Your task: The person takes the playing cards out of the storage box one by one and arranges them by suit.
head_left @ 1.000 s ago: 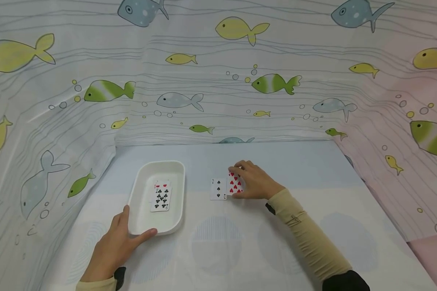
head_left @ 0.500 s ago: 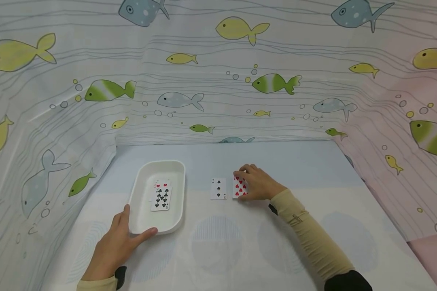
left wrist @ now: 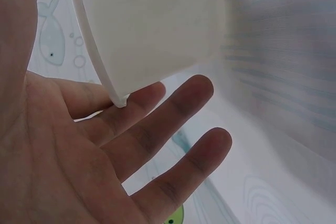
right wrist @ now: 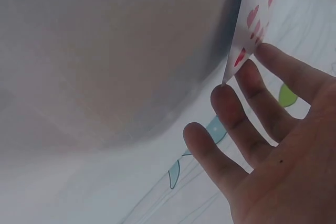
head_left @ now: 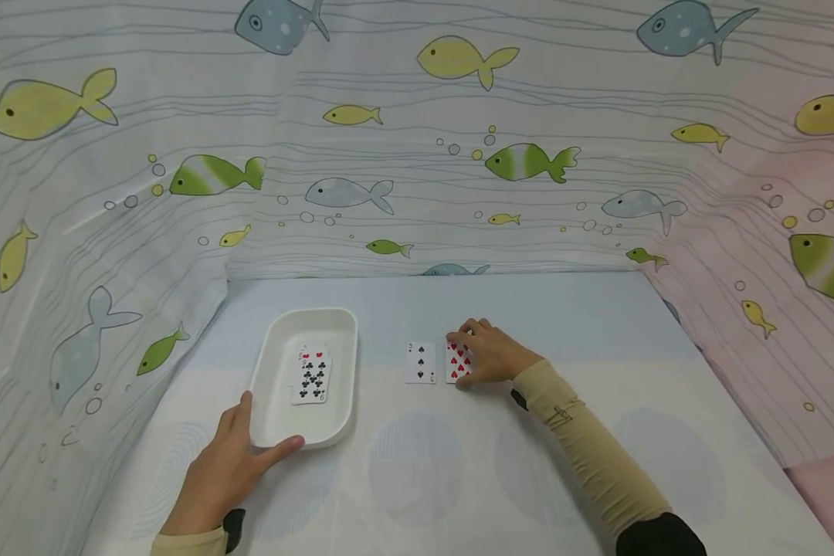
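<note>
My left hand (head_left: 222, 467) holds a white tray (head_left: 271, 386) by its near-left corner, thumb along the near rim and fingers against the left side. In the left wrist view, the ring finger and little finger are spread away from the tray wall. Inside the tray, a nine of clubs (head_left: 311, 386) partly covers a red-heart card (head_left: 314, 355). My right hand (head_left: 493, 354) pinches a hearts playing card (head_left: 455, 367), fingertips at its far edge and thumb at its near edge; the palm hides its right part. Left of it, a three of spades (head_left: 420, 364) lies face up.
Everything rests on a table with a pale cloth (head_left: 417, 494) printed with faint circles. A fish-patterned curtain (head_left: 403, 154) encloses the back and both sides, meeting the table's far edge.
My right hand has slid the hearts card slightly right, so a gap now separates it from the three of spades. The left hand keeps its hold on the tray.
</note>
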### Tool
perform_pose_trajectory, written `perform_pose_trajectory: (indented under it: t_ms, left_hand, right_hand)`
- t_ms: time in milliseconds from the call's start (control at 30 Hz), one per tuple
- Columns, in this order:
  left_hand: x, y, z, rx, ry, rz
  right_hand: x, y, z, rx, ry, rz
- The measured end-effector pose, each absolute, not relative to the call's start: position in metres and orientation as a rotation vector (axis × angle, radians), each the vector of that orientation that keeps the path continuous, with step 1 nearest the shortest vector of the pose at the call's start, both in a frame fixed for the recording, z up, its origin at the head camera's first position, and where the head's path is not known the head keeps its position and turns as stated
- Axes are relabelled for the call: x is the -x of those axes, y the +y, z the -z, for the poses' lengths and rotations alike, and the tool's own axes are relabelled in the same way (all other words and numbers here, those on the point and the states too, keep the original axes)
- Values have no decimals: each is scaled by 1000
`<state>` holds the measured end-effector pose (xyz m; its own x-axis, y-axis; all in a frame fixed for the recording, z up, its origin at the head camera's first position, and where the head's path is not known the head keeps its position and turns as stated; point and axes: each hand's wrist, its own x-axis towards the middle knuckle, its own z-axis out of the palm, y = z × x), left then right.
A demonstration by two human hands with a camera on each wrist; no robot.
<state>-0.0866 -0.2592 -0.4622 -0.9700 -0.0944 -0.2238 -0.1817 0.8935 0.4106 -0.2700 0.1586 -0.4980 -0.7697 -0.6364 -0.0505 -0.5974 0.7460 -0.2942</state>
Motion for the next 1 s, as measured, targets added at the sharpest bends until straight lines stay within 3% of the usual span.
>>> perform_pose_trajectory:
  t_ms: [1000]
  left_hand:
    - [87,-259,464,222,2867,-659]
  right_hand:
    - [275,157,494,857,2719,377]
